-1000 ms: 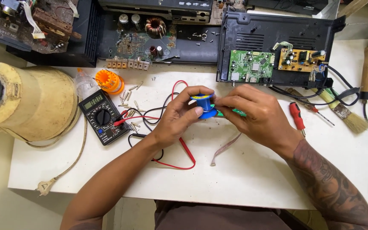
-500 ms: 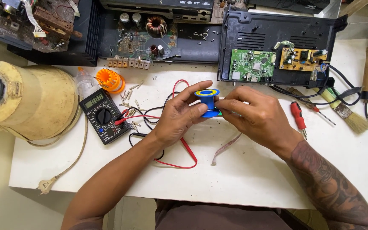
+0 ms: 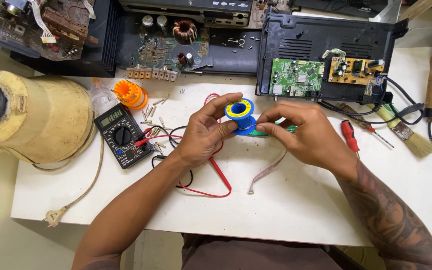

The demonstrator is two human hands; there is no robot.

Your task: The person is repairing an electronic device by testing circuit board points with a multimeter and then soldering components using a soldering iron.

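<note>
blue spool (image 3: 240, 116) between both hands, axis tilted up toward camera

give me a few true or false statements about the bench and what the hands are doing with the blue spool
1. Both hands hold the blue spool. True: the left hand and right hand grip it from either side.
2. The multimeter lies right of the spool. False: it lies to the left.
3. A red-handled screwdriver rests on the white table. True.
4. The orange spool is in the right hand. False: it sits on the table beside the multimeter.
5. The paintbrush lies near the left hand. False: it is at the far right.
</note>
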